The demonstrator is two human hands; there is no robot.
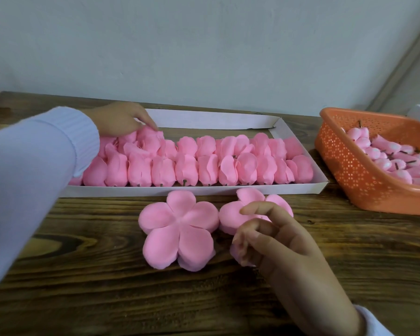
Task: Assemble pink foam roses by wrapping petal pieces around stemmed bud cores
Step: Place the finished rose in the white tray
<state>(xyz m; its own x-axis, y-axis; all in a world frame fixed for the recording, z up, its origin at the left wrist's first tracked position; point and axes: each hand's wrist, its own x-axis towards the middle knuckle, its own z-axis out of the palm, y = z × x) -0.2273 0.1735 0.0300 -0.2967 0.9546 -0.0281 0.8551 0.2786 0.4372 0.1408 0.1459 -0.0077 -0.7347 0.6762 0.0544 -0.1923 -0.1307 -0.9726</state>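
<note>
**Reaching into the tray of finished roses**

A white cardboard tray (204,120) is set on the wooden table (83,275), and two rows of pink foam roses (228,163) are packed in it, with short stems seen at the near wall. The left hand (121,120), in a pale lilac sleeve (34,166), is laid over the roses at the tray's far left end. Its fingers are bent down and their tips are pressed on one rose, but whether that rose is pinched cannot be told.

Just in front of the tray's near wall, two stacks of five-lobed petal pieces are laid flat, a left stack (180,226) and a right stack (230,217) just beside it. The right hand (276,238) is held over the right stack, which is partly hidden by it. Its fingers are loosely curled and nothing is seen gripped in them.

To the right of the tray, near its corner, an orange perforated basket (349,170) is set, and stemmed bud cores (383,151) are heaped in it.
</note>
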